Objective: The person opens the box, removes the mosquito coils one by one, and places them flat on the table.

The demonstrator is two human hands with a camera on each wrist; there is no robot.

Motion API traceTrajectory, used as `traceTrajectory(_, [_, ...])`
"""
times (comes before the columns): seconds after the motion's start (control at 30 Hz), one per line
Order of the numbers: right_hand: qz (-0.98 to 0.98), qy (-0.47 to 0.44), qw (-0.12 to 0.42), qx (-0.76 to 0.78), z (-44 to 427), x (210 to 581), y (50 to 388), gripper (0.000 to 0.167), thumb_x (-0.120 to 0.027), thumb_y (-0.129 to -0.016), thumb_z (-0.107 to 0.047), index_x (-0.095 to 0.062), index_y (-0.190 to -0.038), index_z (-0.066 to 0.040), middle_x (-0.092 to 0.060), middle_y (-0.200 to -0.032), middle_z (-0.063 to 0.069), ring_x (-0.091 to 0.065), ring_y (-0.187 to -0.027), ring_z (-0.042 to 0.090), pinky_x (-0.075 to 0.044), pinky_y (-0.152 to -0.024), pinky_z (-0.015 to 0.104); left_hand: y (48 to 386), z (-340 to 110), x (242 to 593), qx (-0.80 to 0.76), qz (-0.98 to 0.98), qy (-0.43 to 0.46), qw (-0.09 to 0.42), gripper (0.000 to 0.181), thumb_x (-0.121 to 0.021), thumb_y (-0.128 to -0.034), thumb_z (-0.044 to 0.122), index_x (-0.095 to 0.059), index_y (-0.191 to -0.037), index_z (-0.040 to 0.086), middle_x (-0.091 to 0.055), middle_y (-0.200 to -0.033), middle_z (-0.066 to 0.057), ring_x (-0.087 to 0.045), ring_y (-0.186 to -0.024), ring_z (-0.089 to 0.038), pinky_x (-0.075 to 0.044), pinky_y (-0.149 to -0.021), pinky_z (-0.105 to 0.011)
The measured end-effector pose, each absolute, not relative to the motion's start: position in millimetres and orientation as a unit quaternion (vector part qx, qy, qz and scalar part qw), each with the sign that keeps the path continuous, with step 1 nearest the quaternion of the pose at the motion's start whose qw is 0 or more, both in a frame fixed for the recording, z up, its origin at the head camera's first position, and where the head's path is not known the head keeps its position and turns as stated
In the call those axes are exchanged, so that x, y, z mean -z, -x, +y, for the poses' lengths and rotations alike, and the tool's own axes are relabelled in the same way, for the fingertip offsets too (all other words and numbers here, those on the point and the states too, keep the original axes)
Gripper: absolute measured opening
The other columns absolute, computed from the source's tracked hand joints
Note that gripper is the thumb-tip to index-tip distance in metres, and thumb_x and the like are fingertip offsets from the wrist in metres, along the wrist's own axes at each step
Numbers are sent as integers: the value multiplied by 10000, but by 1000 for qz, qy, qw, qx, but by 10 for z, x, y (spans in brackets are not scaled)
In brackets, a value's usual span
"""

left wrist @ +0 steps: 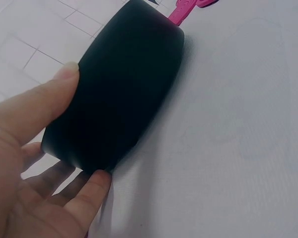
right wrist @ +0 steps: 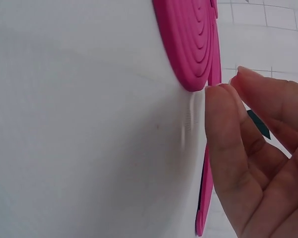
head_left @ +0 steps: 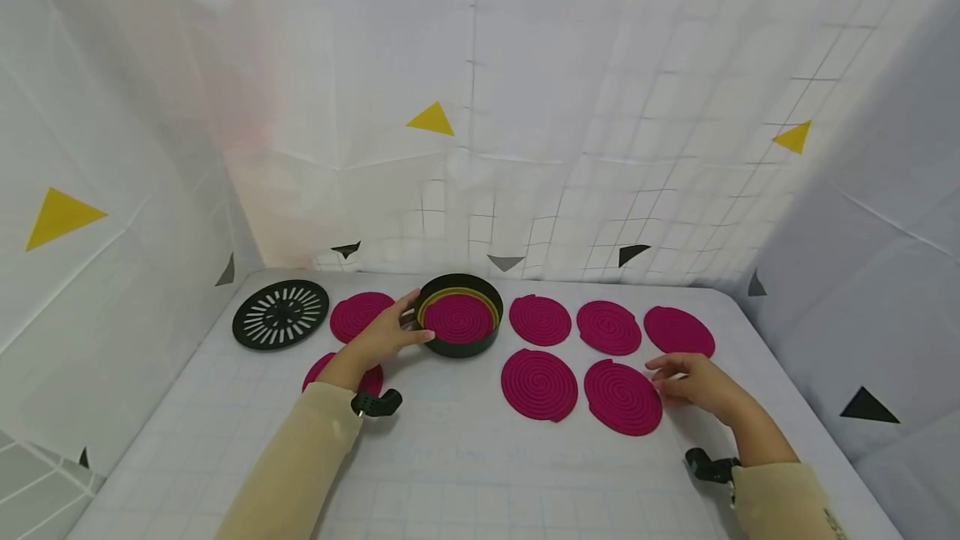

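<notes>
A round black holder [head_left: 459, 348] with a yellow inner ring stands near the back of the table, a magenta spiral-ribbed coaster [head_left: 457, 317] lying inside it. My left hand [head_left: 382, 336] grips its left side; in the left wrist view, thumb and fingers [left wrist: 92, 196] sit against its dark wall [left wrist: 119, 89]. My right hand [head_left: 697, 382] is beside the right edge of the front-row coaster [head_left: 622, 397]. In the right wrist view, the fingertips are close to a coaster's edge [right wrist: 191, 74], thumb and forefinger apart. Whether they touch it, I cannot tell.
More magenta coasters lie flat to the right, including the back-row one [head_left: 678, 330] and the front-row one [head_left: 540, 384]. Two others, one a back-left coaster [head_left: 358, 317], lie by the left arm. A slotted black disc [head_left: 281, 315] rests far left. White sheeting [head_left: 525, 65] surrounds the table.
</notes>
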State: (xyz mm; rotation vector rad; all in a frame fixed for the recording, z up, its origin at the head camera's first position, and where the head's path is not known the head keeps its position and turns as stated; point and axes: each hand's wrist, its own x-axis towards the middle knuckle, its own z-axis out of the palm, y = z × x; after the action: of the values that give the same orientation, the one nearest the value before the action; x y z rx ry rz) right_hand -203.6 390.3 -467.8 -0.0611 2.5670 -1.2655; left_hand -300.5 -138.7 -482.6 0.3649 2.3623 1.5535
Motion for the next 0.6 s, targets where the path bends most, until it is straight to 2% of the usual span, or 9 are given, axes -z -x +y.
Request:
traceTrajectory(0.37, [868,30,142,474,3842,4577,2015,461,-694,-927,-61,-547,-1337,92,-623,-1122,211,-636,-1005,287,-599,-803,395,2997,-1398,4828,-534,823,-132,144,969,-785,-886,298,-165,-1615,144,-254,-1636,-116,-259,-1490,-338,-310,-1150,-520])
traceTrajectory(0.6, [870,24,131,474,3776,4501,2031,465,-675,-960,-116,-535,-1367,58,-614,-1188,256,-659,-998,315,-600,-796,379,3001,-1388,4827,-539,820,-127,147,973,-796,-876,300,-177,-1614,164,-260,-1636,-96,-259,-1492,-325,-328,-1140,-520])
